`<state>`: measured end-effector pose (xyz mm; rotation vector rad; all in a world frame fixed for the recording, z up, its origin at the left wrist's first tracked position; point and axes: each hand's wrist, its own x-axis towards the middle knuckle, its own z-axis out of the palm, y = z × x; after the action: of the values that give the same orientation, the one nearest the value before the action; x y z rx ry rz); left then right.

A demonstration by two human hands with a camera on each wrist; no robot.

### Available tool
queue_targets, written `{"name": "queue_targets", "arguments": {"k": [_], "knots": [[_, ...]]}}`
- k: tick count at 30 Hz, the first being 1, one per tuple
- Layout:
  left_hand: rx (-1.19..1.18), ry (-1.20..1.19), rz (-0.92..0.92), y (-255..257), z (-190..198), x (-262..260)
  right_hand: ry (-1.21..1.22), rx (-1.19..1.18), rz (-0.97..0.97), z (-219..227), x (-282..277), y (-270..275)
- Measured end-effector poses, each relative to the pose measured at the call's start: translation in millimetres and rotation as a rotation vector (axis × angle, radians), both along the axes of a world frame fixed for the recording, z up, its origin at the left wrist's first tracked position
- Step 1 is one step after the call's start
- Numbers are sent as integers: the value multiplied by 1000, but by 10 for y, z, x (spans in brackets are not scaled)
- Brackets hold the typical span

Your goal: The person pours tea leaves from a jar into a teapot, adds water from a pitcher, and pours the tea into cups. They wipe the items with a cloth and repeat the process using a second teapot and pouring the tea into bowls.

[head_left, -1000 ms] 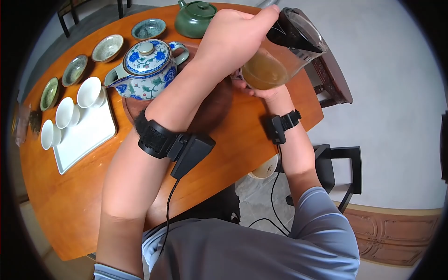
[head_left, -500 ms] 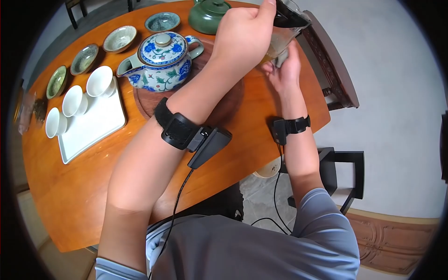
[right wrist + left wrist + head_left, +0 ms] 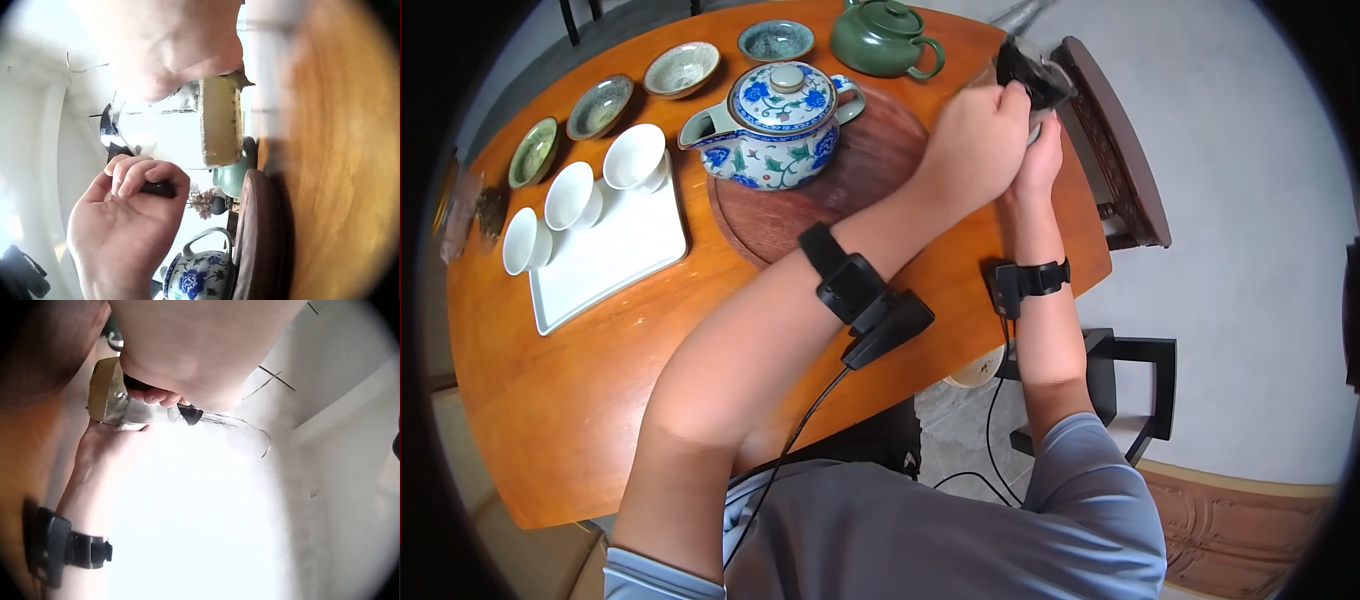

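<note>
My left hand grips the black handle of a glass pitcher, its fingers curled round it. The pitcher, with a black lid and some yellowish-brown liquid, is held above the table's right side. My right hand is at the pitcher's other side, close to its base. A dark corner of what looks like a cloth pokes out beside this hand; its fingers are mostly hidden. Nearest to the hands on the table are a green teapot and a blue-and-white teapot.
The blue-and-white teapot stands on a round wooden board. To its left lies a white tray with white cups along its far edge. Several small glazed bowls line the back. Dark chairs stand off the table's right side.
Both hands and the pitcher have stayed together. The pitcher has turned, so its body now lies mostly behind my left hand. My left forearm has swung to the right, uncovering the green teapot's handle.
</note>
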<state>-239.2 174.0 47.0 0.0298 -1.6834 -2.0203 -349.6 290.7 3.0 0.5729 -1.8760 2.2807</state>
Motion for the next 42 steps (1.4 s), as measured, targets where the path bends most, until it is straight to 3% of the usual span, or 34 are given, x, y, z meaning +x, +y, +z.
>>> {"name": "queue_targets", "arguments": {"k": [3, 7, 10, 15, 19, 21, 25, 27, 28, 33, 36, 37, 40, 42], "knots": [[-39, -35, -72, 120, -178, -25, -104, 50, -102, -19, -19, 47], [24, -57, -95, 233, -332, -128, -296, -46, 30, 44, 20, 60], [-82, -131, -95, 204, -295, -55, -255, -79, 25, -61, -96, 85], [-152, -166, -171, 175, -274, -42, 17, 221, -212, -2, -21, 74], [-230, -167, -89, 149, -253, -46, 1, 221, -207, 13, -30, 98], [-201, -186, -144, 103, -257, -57, -169, -243, -10, 69, 82, 15], [-261, -124, -92, 65, -266, -29, 72, -271, -37, -96, -93, -15], [-333, 2, 92, 141, -373, -66, 21, -106, -205, -35, -25, -27], [-333, 4, 92, 166, -401, -84, 23, -106, -205, -16, -18, -8], [-395, -62, -5, 250, -414, -49, 85, 87, -308, 29, -108, 130], [-355, -164, -130, 273, -322, 15, 23, 13, -319, 172, -52, 209], [-356, -163, -129, 305, -375, -12, 93, 70, -411, 241, -11, 212], [-345, -86, -156, 357, -483, -52, 318, 210, -307, 227, -183, 405], [-415, -55, -129, 358, -487, -24, 312, 208, -230, 254, -189, 454]]}}
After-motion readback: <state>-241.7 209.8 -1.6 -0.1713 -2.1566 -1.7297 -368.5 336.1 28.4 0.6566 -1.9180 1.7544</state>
